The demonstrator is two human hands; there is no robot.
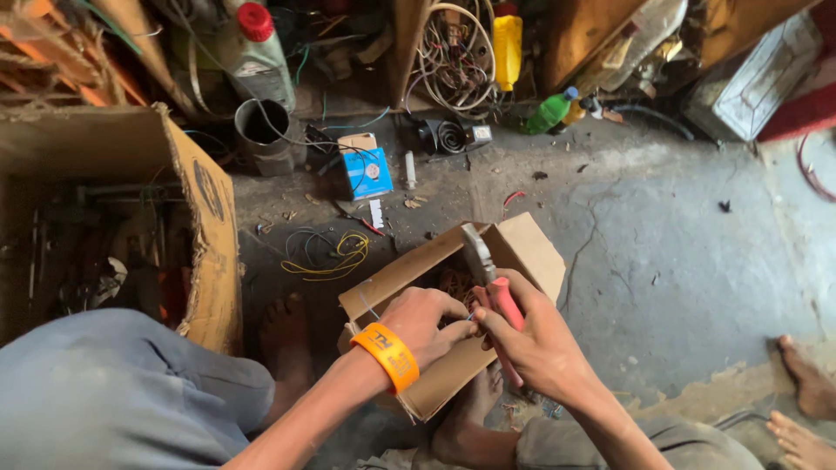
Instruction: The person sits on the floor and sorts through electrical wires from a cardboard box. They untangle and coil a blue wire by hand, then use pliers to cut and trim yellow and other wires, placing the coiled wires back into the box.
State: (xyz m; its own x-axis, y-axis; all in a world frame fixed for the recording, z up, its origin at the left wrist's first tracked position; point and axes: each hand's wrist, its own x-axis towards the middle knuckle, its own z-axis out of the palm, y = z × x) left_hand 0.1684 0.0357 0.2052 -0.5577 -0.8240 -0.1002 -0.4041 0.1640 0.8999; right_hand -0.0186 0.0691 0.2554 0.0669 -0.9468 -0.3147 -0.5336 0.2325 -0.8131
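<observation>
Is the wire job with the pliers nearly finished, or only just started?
Done: the small cardboard box already stands open, copper wire inside. In hand: the right hand grips red-handled pliers while the left hand pinches something tiny at them, too small to identify. Left: yellow and dark wires lie untouched on the floor. Probably early.

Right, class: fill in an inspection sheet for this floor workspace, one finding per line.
Surface: cracked grey concrete floor, dusty.
Job's things: small open cardboard box; red-handled pliers.
Clutter: big cardboard box, metal can, blue packet, green bottle, yellow bottle.
Hands: left hand at the box opening; right hand grips the pliers.
Cables: yellow and dark wire loops; coiled wire.
Surroundings: another person's bare feet.
</observation>
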